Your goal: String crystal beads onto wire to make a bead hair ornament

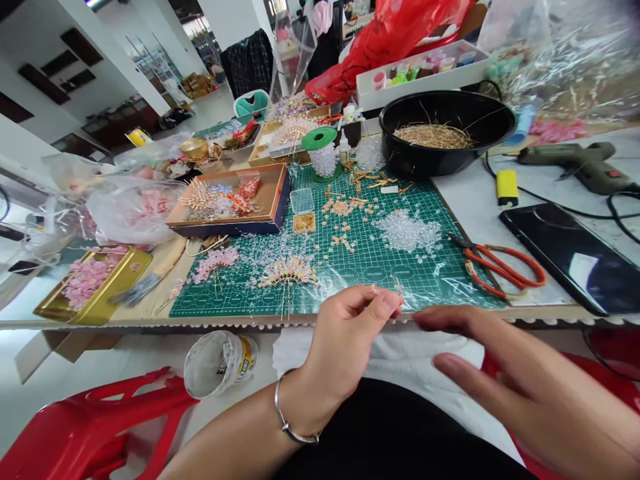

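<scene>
My left hand point(347, 333) is closed in a pinch at the mat's front edge. A small clear beaded piece point(398, 285) pokes up past its thumb and forefinger; the rest of it is hidden in the fingers. To its right, my right hand point(515, 380) is held apart with thumb and fingers spread, slightly blurred and holding nothing. Both are over the near edge of the green cutting mat point(345, 303). Just beyond lie a pile of clear beads point(409, 231), scattered peach beads point(343, 208) and a beaded hair comb point(287, 272) with long prongs.
Red-handled pliers point(505, 270), a black phone point(575, 257) and a glue gun point(585, 163) lie at right. A black basin point(445, 157) stands behind the mat. At left are an orange-lined box point(273, 190) and a gold tin point(107, 287). A white bucket point(205, 367) sits below.
</scene>
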### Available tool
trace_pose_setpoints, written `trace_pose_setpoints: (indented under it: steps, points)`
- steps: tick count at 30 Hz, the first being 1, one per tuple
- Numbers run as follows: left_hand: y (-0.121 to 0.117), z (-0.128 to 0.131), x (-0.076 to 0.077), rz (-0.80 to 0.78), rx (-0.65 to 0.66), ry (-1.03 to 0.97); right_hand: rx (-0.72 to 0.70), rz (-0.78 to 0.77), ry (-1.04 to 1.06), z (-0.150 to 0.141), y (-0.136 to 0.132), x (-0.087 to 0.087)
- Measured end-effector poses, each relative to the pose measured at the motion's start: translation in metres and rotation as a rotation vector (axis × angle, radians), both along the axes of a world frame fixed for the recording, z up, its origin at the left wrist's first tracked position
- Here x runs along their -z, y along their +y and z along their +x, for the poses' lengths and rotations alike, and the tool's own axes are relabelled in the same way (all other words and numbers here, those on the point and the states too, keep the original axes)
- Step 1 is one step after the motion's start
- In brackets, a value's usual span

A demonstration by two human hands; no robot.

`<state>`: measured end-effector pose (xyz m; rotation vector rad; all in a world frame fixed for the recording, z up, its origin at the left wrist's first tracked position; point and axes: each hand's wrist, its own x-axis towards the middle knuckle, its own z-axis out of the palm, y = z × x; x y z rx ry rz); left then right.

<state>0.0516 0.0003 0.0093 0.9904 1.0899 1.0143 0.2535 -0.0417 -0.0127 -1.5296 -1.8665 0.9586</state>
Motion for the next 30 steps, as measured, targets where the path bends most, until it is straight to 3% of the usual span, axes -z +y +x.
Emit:
trace_pose_setpoints:
  steps: [3,5,8,12,16,20,23,25,28,30]
  points:
    - [-0.002,0.002,-0.001,0.046,0.017,0.062,-0.111,-0.163,0.127,-0.03,0.011,0.006]
    - [-0.003,0.001,0.0,0.061,0.014,0.071,-0.158,-0.148,0.205,-0.045,0.014,0.008]
    - [-0.002,-0.002,0.002,0.069,0.016,0.074,-0.112,0.068,0.202,-0.053,0.014,0.009]
    - [-0.003,-0.002,0.004,0.043,0.015,0.072,-0.177,0.408,-0.03,-0.048,0.013,0.008]
    - [-0.004,0.003,0.005,-0.006,0.023,0.019,-0.359,0.56,-0.211,-0.044,0.014,0.007]
    - [-0.005,0.007,0.008,-0.09,-0.002,-0.046,-0.42,0.604,-0.233,-0.04,0.014,0.008]
    - [-0.003,0.005,0.009,-0.081,-0.027,-0.06,-0.42,0.524,-0.18,-0.031,0.011,0.008]
    - [-0.001,0.001,0.008,-0.035,-0.019,-0.035,-0.38,0.359,-0.091,-0.02,0.006,0.007]
    - [0.002,-0.008,0.005,-0.002,0.022,0.031,-0.246,0.076,0.011,0.0,-0.004,0.006]
    - [0.005,-0.014,0.003,-0.006,0.009,0.058,-0.106,-0.03,0.047,0.015,-0.011,0.007]
